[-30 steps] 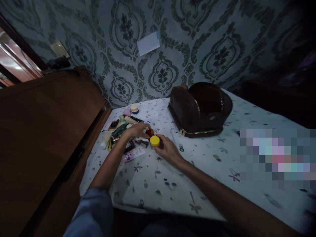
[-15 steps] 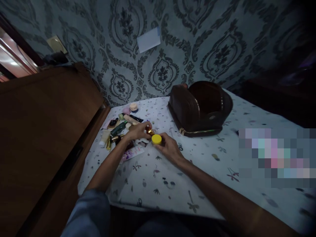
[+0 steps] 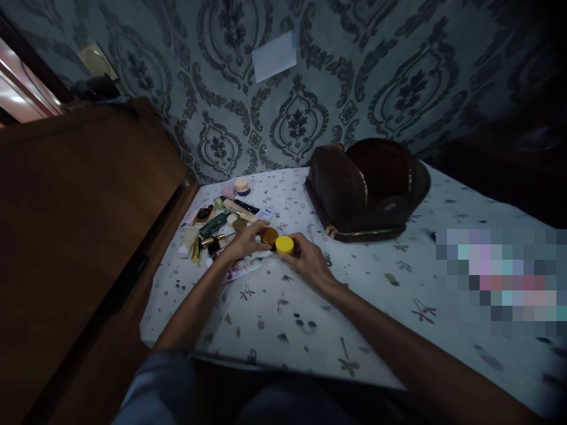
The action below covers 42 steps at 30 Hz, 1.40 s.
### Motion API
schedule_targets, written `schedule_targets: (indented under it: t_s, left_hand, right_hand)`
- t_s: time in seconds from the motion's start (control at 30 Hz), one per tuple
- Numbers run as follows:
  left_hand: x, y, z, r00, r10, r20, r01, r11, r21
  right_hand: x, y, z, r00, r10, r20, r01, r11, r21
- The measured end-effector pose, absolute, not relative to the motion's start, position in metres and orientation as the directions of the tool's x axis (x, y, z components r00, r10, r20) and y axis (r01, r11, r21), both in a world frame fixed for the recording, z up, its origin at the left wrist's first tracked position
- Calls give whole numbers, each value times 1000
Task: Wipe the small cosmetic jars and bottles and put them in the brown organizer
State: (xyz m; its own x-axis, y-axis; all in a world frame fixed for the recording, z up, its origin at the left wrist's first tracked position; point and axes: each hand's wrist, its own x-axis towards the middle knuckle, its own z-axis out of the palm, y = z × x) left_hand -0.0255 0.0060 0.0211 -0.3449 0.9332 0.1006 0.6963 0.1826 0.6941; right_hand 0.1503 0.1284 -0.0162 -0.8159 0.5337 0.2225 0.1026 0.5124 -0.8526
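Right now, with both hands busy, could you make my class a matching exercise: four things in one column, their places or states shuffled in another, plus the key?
1. yellow round item
2. amber round item
3. brown bag
4. white rectangle

A. on the patterned wall
B. in the right hand
C. unzipped
D. in the left hand

Pairs: 1-B; 2-D; 3-C; 4-A

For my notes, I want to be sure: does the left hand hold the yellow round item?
No, the right hand holds the yellow round item, while the left hand holds an amber item.
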Motion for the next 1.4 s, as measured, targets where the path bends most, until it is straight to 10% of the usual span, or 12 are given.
schedule_targets:
  t_s: [0.3,0.53,1.03,1.4]
  left_hand:
    - [-12,-4,36,-419,905,80,733,284,618]
    - [17,-4,44,-528,784,327,770,281,573]
    - [54,-11,24,-55,895,442,908,-140,395]
    - [59,2,17,-126,901,416,968,21,248]
  right_hand:
    - [150,129,-20,-819,531,219,105,513,-852]
    - [149,127,-22,-844,479,241,39,503,-863]
    - [150,129,-27,-867,416,273,-42,485,-874]
    - [149,126,-24,-856,447,258,-1,499,-867]
